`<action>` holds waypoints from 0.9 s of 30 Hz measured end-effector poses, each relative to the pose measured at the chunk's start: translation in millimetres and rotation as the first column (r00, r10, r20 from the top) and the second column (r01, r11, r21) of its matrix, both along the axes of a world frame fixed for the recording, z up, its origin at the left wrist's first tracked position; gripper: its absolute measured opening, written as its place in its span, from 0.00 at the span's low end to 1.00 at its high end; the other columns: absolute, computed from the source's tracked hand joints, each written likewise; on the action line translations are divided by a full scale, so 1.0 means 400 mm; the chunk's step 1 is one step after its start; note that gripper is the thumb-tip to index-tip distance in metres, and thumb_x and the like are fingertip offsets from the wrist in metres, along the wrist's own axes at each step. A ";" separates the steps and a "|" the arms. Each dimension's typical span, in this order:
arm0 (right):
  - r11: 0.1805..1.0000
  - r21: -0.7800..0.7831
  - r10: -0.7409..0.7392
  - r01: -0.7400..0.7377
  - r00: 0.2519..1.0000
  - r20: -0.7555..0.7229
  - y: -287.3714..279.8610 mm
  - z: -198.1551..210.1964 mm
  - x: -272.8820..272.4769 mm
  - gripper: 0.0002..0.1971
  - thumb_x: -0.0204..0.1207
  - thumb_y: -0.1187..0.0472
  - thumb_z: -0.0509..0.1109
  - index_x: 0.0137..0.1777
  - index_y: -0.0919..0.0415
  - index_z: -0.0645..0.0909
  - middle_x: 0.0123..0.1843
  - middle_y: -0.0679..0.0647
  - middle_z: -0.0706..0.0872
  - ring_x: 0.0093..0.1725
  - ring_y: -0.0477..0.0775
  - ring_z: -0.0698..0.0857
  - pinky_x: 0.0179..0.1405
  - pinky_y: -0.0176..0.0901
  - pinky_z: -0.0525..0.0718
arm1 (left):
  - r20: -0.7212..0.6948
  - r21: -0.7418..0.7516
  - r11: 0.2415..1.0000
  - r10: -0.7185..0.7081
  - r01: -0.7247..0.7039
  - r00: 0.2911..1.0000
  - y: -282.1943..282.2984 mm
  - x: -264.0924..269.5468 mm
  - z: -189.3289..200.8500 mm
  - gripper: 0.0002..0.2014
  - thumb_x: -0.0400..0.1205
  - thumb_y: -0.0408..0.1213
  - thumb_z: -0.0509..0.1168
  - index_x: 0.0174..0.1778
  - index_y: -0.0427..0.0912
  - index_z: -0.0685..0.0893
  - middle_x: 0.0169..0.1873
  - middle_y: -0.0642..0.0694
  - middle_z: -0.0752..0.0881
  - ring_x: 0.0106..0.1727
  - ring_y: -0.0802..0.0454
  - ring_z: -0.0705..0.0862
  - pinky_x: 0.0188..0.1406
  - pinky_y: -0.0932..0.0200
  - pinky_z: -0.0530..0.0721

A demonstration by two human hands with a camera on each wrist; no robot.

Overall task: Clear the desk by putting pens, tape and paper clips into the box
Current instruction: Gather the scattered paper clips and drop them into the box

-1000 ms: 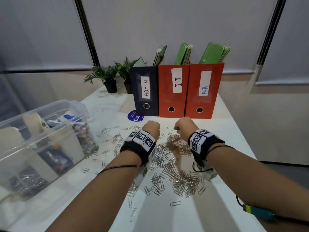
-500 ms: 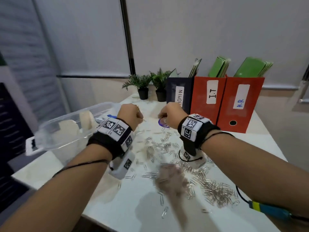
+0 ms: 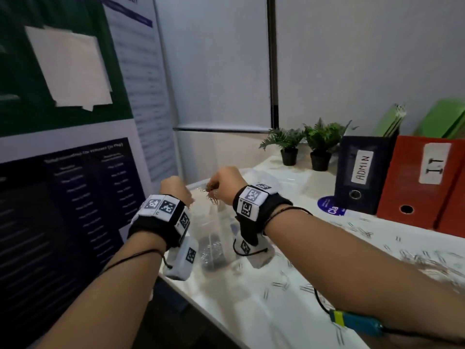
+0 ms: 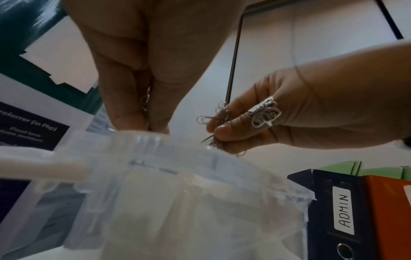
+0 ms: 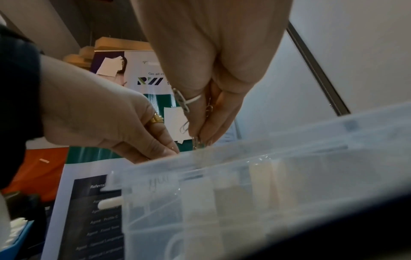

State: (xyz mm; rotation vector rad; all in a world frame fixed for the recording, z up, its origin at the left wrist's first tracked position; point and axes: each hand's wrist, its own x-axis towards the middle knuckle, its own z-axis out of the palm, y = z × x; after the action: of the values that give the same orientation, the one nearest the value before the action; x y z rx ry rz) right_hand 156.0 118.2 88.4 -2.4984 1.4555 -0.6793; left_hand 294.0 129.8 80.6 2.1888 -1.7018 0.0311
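The desk (image 3: 251,311) is white and runs off to the right, with loose clips (image 3: 425,258) scattered over its right part. At its back stand three binders: a dark one marked ADMIN (image 3: 362,177), a red one marked IT (image 3: 422,180), and the edge of another red one at the frame's border. Two small potted plants (image 3: 302,144) sit left of the binders. A dark poster (image 3: 63,210) hangs beyond the desk's left edge.

The box (image 4: 177,202), clear plastic, sits at the desk's left end; pale rolls show blurred through its wall, and a dark heap of clips lies on its floor in the head view.

Both hands hang over the box's rim. The left hand (image 3: 173,188) has its fingers curled together pointing down, pinching a few clips between them just above the rim. The right hand (image 3: 226,182), just beside it, grips a bunch of clips (image 4: 220,121) in its curled fingers, a ring on one finger.
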 end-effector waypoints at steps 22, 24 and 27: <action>0.979 0.180 0.097 -0.095 0.995 -0.003 -0.016 -0.061 0.013 0.15 0.73 0.70 0.72 0.60 0.61 0.86 0.54 0.59 0.90 0.57 0.53 0.87 0.59 0.38 0.81 | -0.139 -0.059 0.986 -0.166 0.159 0.976 0.004 -0.002 -0.069 0.16 0.74 0.29 0.73 0.58 0.38 0.83 0.49 0.40 0.88 0.51 0.44 0.86 0.49 0.60 0.80; 0.976 0.191 0.098 -0.107 0.994 0.055 -0.014 -0.065 0.004 0.16 0.72 0.69 0.73 0.61 0.60 0.85 0.53 0.58 0.90 0.56 0.52 0.87 0.57 0.36 0.80 | -0.133 -0.086 0.983 -0.172 0.161 0.976 0.009 -0.004 -0.073 0.14 0.75 0.30 0.72 0.57 0.37 0.84 0.50 0.40 0.88 0.52 0.44 0.85 0.49 0.60 0.78; 0.973 0.210 0.085 -0.099 0.993 0.076 -0.019 -0.070 -0.006 0.19 0.72 0.65 0.75 0.64 0.57 0.84 0.55 0.56 0.90 0.58 0.50 0.86 0.63 0.37 0.80 | -0.108 -0.134 0.976 -0.188 0.173 0.976 0.019 -0.011 -0.078 0.12 0.80 0.26 0.65 0.58 0.37 0.84 0.53 0.39 0.87 0.55 0.43 0.84 0.52 0.59 0.78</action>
State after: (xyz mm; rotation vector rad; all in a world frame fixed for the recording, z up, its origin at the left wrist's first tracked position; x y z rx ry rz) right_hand 153.6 110.7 60.4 -2.3398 1.3049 -0.5515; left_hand 289.5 137.3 49.5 1.9004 -1.7747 -0.0401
